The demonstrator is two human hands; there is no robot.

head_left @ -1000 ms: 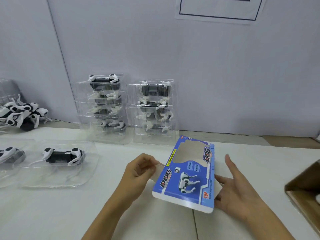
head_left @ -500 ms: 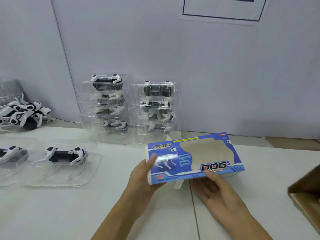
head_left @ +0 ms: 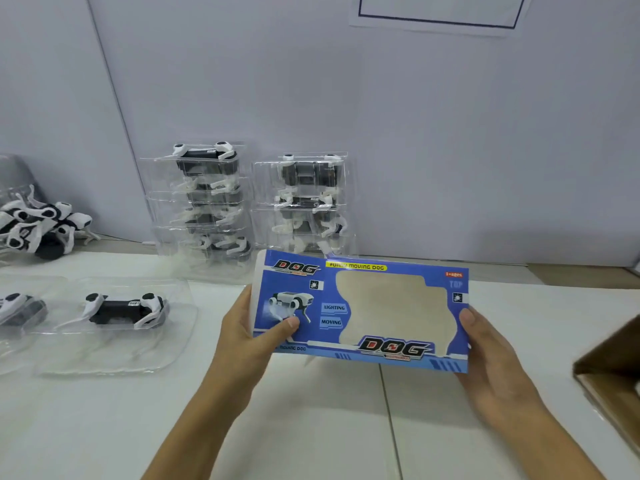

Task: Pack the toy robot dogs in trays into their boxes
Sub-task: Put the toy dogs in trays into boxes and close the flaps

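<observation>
The blue box (head_left: pixel 360 311) is held up above the white table (head_left: pixel 311 427), flat and not yet opened. It could be bent or creased if it is squeezed too hard, and the clear window could be dented. It could also slip if one side is let go.

The left hand (head_left: pixel 247 336) is curled round the box's left end, with the thumb pressed on the front. The right hand (head_left: pixel 491 362) is curled round its right end. The nearest dog in a tray (head_left: pixel 124 308) is lying to the left on the table.
</observation>
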